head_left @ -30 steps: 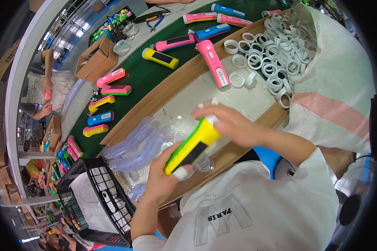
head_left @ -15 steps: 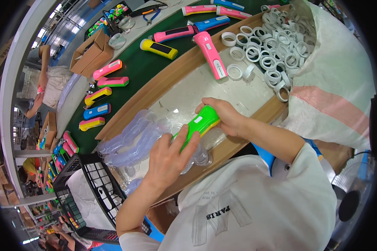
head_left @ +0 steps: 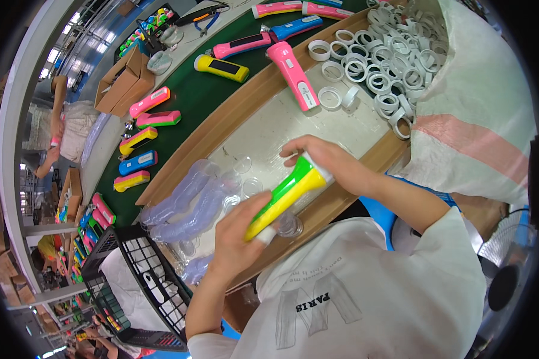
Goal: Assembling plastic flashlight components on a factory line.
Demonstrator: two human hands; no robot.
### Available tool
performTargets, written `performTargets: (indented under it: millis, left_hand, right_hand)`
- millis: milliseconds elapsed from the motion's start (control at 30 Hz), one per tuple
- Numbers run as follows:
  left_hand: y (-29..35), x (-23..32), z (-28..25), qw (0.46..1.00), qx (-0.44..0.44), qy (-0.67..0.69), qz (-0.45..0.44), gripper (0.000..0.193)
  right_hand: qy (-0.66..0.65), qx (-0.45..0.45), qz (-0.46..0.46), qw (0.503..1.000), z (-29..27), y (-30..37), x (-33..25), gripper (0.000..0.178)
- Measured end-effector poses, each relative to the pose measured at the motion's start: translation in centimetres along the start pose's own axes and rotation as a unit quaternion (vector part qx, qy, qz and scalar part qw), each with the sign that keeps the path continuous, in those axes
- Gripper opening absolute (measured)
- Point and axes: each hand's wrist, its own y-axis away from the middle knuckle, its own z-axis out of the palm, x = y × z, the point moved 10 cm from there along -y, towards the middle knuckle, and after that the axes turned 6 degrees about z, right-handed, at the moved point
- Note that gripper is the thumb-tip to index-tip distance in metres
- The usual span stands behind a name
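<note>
A green-and-yellow flashlight (head_left: 286, 197) is held slantwise over the cardboard tray, its yellow side turned up. My left hand (head_left: 238, 236) is closed round its narrow lower end, with the thumb along the yellow side. At the wide head end, where a white ring shows, my right hand (head_left: 324, 157) has its fingers bent round the far side; its thumb is hidden. Clear round lenses (head_left: 288, 225) lie beneath the flashlight, and stacks of them in bluish film (head_left: 188, 200) lie left of it. A pink flashlight (head_left: 293, 76) rests at the tray's far edge.
White rings (head_left: 377, 72) are heaped at the tray's right end beside a white woven sack (head_left: 470, 113). Several coloured flashlights, one yellow (head_left: 221, 67), lie on the green belt (head_left: 179, 131). A black crate (head_left: 144, 281) stands at left. Another person's arm (head_left: 58, 113) shows far left.
The flashlight has rolled so its yellow side faces up. My left fingers have gone from lying over it to wrapping its lower end. My right hand has moved slightly along the head.
</note>
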Motion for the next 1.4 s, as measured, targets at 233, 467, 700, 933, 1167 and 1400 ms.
performTargets:
  millis: [233, 467, 700, 933, 1167, 1400]
  left_hand:
    - [-2.2, 1.2, 3.3, 0.983, -0.036, -0.159, 0.081, 0.069]
    - [2.6, -5.7, 5.5, 0.805, 0.104, 0.505, -0.293, 0.051]
    - [4.4, -3.5, 8.8, 0.731, 0.084, 0.613, -0.287, 0.062]
    - [5.2, -1.4, 11.0, 0.797, -0.02, 0.521, -0.305, 0.04]
    - [5.1, 1.0, 10.1, 0.866, -0.005, 0.457, -0.203, 0.038]
    - [2.4, -1.7, 5.7, 0.986, 0.105, 0.068, -0.113, 0.04]
  right_hand:
    - [-0.169, 0.083, 0.22, 0.957, -2.5, -0.6, 8.5, 0.036]
    - [-0.202, -0.011, 0.103, 0.974, -0.6, -0.3, 2.2, 0.045]
    - [-0.316, -0.047, 0.028, 0.947, 2.1, 0.3, 1.2, 0.048]
    - [-0.369, -0.055, -0.016, 0.928, 4.2, 1.0, 0.5, 0.034]
    - [-0.348, -0.054, -0.033, 0.935, 4.6, 2.5, -1.2, 0.028]
    - [-0.233, 0.124, -0.021, 0.964, 1.7, 1.7, 0.8, 0.022]
